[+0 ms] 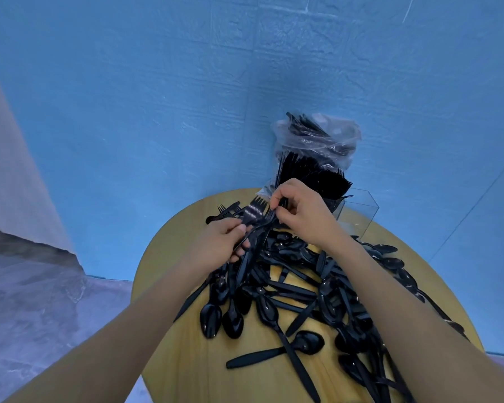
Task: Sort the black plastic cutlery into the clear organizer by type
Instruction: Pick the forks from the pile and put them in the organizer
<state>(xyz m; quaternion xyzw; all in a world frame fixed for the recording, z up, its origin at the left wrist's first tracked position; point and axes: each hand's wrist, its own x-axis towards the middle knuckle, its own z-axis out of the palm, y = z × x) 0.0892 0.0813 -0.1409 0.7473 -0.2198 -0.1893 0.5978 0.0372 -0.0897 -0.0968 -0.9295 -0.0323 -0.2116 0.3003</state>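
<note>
1. Forks (pixel 255 212), a small bunch, were gripped in the left hand (pixel 221 245); the right hand (pixel 298 212) pinched one fork's neck.
2. Clear organizer (pixel 358 210) stood just beyond the right hand, forks upright inside.
3. Loose cutlery pile (pixel 297 286) lay beneath both wrists.
4. Step judged: gathering forks; next, drop them in the fork compartment.
5. Writing: none legible.

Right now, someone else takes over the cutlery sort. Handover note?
Left hand: grips a bunch of forks, tines up.
Right hand: fingers pinch a fork in that bunch, beside the organizer.
Clear organizer: at the table's far edge; one compartment packed with upright forks, the right one looks empty.
Done: many forks sorted.
Left: the loose pile of spoons and knives across the round table; a bag of cutlery behind the organizer.
</note>
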